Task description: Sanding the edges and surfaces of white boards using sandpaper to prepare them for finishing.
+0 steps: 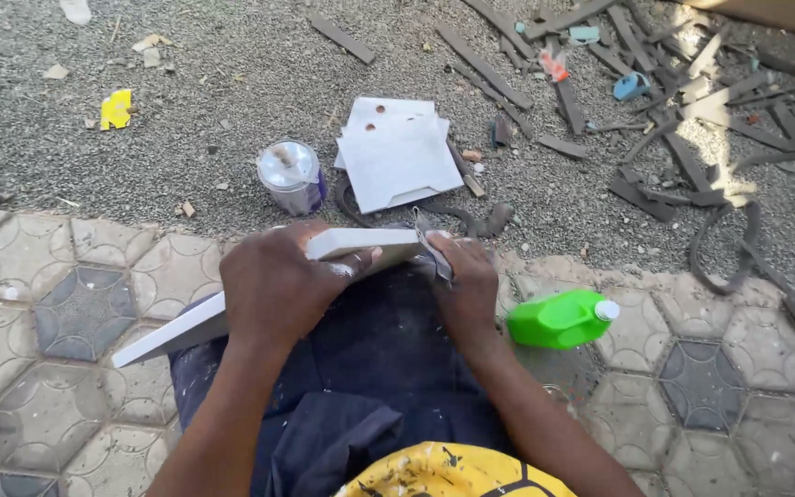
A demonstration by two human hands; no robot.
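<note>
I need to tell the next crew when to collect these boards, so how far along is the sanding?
Possibly done: a stack of white boards lies on the gravel beside a lidded tin. In hand: the left hand grips a white board on the lap; the right hand presses a grey sheet against its end. How much is left can't be told.

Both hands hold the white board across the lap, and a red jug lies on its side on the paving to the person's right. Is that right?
Not quite: the jug is green, not red, as the head view shows. The rest holds: left hand and right hand hold the white board across the lap, the jug lying on its side on the paving.
</note>
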